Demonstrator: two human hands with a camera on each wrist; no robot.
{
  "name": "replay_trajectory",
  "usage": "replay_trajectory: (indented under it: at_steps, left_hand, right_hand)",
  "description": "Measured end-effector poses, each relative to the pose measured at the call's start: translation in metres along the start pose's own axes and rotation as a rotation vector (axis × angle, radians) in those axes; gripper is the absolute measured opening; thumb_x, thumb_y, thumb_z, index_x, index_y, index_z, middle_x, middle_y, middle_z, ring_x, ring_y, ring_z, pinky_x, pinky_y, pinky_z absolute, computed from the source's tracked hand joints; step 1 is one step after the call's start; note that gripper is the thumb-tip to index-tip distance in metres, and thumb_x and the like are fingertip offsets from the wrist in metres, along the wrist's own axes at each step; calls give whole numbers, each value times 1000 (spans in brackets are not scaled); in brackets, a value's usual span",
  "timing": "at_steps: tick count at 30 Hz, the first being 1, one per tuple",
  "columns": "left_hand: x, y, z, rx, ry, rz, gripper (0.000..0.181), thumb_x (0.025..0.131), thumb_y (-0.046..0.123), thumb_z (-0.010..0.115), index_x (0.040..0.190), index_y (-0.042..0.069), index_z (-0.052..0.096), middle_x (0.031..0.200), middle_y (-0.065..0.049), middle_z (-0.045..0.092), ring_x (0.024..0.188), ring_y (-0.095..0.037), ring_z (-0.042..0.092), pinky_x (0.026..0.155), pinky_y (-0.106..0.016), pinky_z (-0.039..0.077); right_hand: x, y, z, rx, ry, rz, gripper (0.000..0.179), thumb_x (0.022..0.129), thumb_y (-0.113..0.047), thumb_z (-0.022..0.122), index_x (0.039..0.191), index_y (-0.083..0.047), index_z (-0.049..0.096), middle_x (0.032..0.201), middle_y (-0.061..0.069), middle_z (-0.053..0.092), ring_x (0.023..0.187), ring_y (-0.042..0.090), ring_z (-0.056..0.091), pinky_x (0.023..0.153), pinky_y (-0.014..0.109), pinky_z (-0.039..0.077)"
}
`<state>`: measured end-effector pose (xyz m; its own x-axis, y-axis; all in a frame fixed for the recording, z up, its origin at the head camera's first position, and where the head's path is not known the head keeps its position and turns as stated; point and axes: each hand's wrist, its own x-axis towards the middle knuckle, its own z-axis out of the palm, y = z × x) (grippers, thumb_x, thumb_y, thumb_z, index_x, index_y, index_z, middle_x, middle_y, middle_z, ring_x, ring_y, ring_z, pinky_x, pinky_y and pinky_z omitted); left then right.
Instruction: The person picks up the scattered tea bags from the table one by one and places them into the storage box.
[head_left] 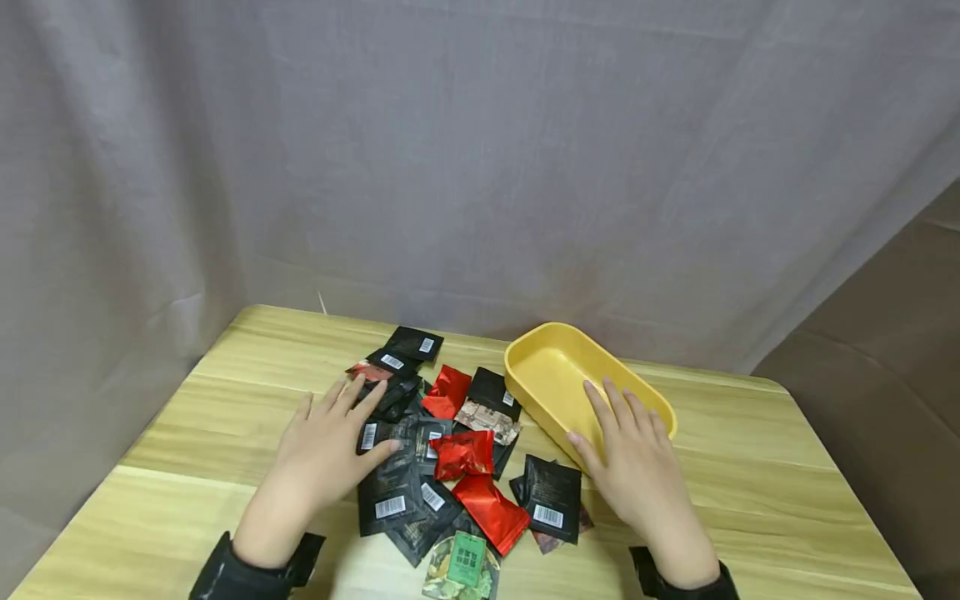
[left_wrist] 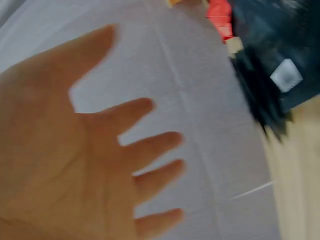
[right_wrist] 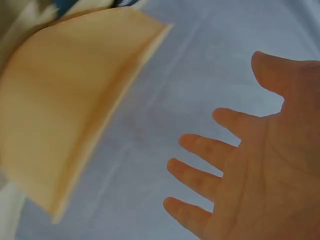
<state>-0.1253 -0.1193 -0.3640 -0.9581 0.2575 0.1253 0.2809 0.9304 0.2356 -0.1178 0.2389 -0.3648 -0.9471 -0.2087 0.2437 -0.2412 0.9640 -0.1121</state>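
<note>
1. The loose pile of flat black packets (head_left: 401, 479) and crumpled shiny red foil packets (head_left: 462, 455) lies between the hands on the pale wood-grained desk (head_left: 750, 467).
2. From the left hand (head_left: 318, 458) the pile is at 3 o'clock; from the right hand (head_left: 637, 475), at 9. The left is nearer, its fingers overlapping the pile's edge in the head view.
3. The yellow rectangular tray (head_left: 555, 375) sits at 2 o'clock from the pile and 11 from the right hand, its long axis running from about 10:30 to 4:30.
4. Both hands are spread and hold nothing; the wrist views show clear space beyond the fingertips.
5. Likely, what matters is the pile lying by the left hand, the tray by the right.
</note>
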Motion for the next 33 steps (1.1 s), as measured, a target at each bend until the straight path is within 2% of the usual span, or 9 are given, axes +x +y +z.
replay_trajectory:
  at_steps: [5,10,13,16,20,23,27,30,33]
  left_hand:
    - [1,-11,11,-49,-160,-85,79,88,44,71,150,6,41,150,-27,39,135,-47,39,106,-71,24]
    - [2,-16,17,-94,-243,-137,84,83,41,77,148,0,42,145,-31,43,130,-48,45,104,-72,26]
    - [3,-17,18,-83,-236,-120,80,81,40,80,141,-3,49,136,-30,52,121,-47,53,101,-66,35]
    - [5,-16,20,-59,-184,-77,66,79,38,82,126,-4,60,118,-23,64,105,-41,62,92,-57,45]
    - [8,-13,23,-60,-124,-19,43,76,33,85,103,5,65,93,-7,66,85,-31,66,77,-48,50]
    - [9,-9,28,-97,-127,7,35,75,29,86,95,10,65,87,-3,65,79,-25,64,70,-44,50]
    - [9,-6,35,-128,-166,12,40,70,26,90,96,8,64,88,-4,63,79,-24,62,70,-44,51]
    - [8,-4,39,-130,-194,3,54,63,26,94,100,3,62,91,-7,59,84,-28,61,73,-47,51]
    - [8,-3,43,-129,-214,2,70,56,27,98,105,-1,57,97,-13,56,92,-33,59,75,-52,51]
  right_hand:
    - [8,28,14,52,-80,59,68,104,-45,45,155,-4,27,155,28,27,138,52,26,110,67,20]
    - [7,60,22,118,-109,147,69,106,-45,38,153,4,25,151,36,26,136,57,26,105,72,22]
    - [4,77,23,136,-76,192,66,106,-36,44,150,10,26,148,41,27,133,59,27,102,73,24]
    - [5,91,25,152,-54,224,66,104,-28,50,146,16,27,144,44,27,129,61,30,101,73,27]
    - [10,105,25,215,-106,268,68,105,-28,46,146,20,20,144,45,28,127,62,34,100,70,32]
    - [15,110,27,254,-147,298,66,107,-27,40,147,20,17,144,45,28,128,61,34,100,69,33]
    - [20,112,32,246,-135,332,57,106,-20,36,147,17,21,142,43,34,124,60,40,96,69,37]
    - [20,111,35,241,-146,366,55,106,-17,30,148,16,20,137,43,40,118,59,47,89,67,42]
    - [18,111,36,263,-189,397,55,105,-17,22,149,14,12,124,43,51,101,54,58,77,61,48]
